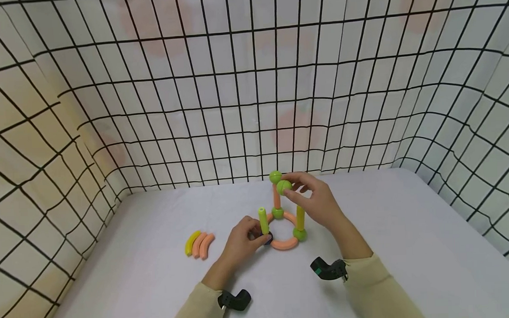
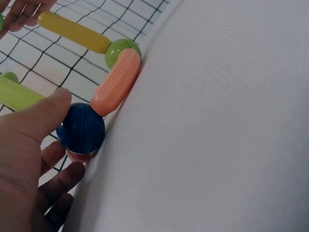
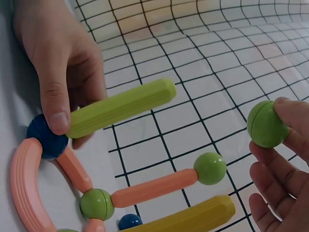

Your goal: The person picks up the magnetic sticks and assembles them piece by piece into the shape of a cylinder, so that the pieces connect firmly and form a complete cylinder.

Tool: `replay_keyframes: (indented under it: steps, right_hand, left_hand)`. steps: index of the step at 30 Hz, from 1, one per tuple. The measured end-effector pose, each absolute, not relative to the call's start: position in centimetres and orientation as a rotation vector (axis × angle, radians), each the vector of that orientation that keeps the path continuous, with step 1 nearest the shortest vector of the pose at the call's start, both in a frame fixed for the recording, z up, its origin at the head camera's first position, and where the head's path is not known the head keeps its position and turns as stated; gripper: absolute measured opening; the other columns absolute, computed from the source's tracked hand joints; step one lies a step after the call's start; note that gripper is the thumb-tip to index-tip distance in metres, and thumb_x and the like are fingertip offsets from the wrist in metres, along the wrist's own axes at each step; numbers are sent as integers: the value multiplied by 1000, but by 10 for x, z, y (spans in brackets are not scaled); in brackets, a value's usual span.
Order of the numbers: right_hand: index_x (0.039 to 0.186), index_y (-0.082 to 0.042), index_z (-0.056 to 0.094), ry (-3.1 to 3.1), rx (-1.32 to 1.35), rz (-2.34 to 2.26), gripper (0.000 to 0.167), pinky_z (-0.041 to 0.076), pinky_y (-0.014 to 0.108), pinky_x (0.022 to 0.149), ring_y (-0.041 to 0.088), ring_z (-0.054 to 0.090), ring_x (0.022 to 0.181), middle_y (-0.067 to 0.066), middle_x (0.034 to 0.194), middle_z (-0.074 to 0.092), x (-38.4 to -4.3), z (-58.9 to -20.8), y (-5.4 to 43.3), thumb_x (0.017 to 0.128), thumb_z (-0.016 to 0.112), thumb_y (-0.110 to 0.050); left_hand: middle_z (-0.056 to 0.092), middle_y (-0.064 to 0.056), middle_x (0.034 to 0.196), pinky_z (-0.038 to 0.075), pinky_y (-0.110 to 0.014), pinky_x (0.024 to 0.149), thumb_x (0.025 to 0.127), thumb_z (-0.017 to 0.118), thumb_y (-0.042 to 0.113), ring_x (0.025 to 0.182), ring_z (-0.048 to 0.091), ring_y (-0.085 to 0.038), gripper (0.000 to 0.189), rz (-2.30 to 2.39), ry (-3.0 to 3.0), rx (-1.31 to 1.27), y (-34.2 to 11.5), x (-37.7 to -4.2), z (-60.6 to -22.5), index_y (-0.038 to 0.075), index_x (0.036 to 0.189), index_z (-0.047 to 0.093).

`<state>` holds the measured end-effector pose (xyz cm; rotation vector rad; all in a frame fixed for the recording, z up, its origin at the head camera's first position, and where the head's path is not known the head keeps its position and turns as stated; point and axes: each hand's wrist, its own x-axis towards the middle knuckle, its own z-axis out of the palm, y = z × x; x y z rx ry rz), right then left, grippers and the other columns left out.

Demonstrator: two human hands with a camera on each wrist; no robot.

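In my right hand [image 1: 312,196] a green ball [image 3: 266,124] is pinched between thumb and fingers, held up over a ring-shaped frame. My left hand [image 1: 242,236] grips the dark blue ball [image 2: 84,128] at the frame's near left, thumb on one side and fingers on the other. From that ball stands a light green rod [image 3: 123,108], its top end bare. Curved orange sticks [image 1: 284,244] link the base balls. An orange rod [image 3: 157,188] rises at the back with a green ball [image 3: 210,168] on top. At right, a yellow rod [image 1: 300,218] stands on another green ball [image 1: 299,234].
Left of the frame, one curved yellow stick [image 1: 192,243] and two curved orange sticks [image 1: 207,246] lie side by side on the white table [image 1: 149,275]. Part of another blue ball [image 3: 130,221] shows beside the yellow rod. Black netting [image 1: 255,70] surrounds the table's back and sides.
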<state>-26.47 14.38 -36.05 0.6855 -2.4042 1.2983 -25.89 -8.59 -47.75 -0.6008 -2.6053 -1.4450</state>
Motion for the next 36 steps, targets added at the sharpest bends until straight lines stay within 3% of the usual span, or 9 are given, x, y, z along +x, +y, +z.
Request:
replay_keyframes:
  steps: [5,9,16,23,30,36]
  right_hand:
    - [125,-15,66,-2406,747,1264,33,49,37,88,15,60,102,0,124,68,-264,-362,137,93,71,-18]
    - [124,-19,68,-2427,774,1229,33,48,35,88,15,62,100,-2,121,70,-263,-362,133,92,73,-21]
    - [120,-22,71,-2452,805,1194,33,49,36,89,15,64,98,-7,109,72,-261,-366,126,88,77,-23]
    - [118,-18,71,-2441,871,1166,32,51,44,93,21,65,96,-4,99,72,-260,-369,117,87,78,-20]
    - [118,-19,71,-2457,881,1087,31,49,35,85,10,58,90,-4,107,71,-260,-373,112,88,78,-21]
    - [118,-18,71,-2469,874,1058,31,51,42,89,14,59,93,-3,109,71,-260,-374,111,87,78,-21]
  left_hand:
    - [62,-1,101,48,-22,75,85,80,20,88,62,-16,20,-1596,-2496,-556,-86,-258,-476,20,104,73]
    - [66,0,98,47,-22,77,86,78,14,88,61,-17,14,-1642,-2451,-532,-84,-256,-472,17,99,74]
    - [67,3,92,49,-21,76,88,77,20,85,58,-7,8,-1598,-2478,-566,-86,-257,-474,18,96,75]
    - [68,3,91,49,-20,73,88,77,19,83,57,-6,10,-1577,-2476,-577,-83,-258,-474,17,98,76]
    - [66,3,89,48,-19,70,88,77,19,79,56,-5,10,-1538,-2512,-572,-84,-256,-474,17,98,76]
    - [66,3,90,48,-19,68,88,77,19,78,56,-5,11,-1536,-2512,-584,-83,-257,-474,18,98,76]
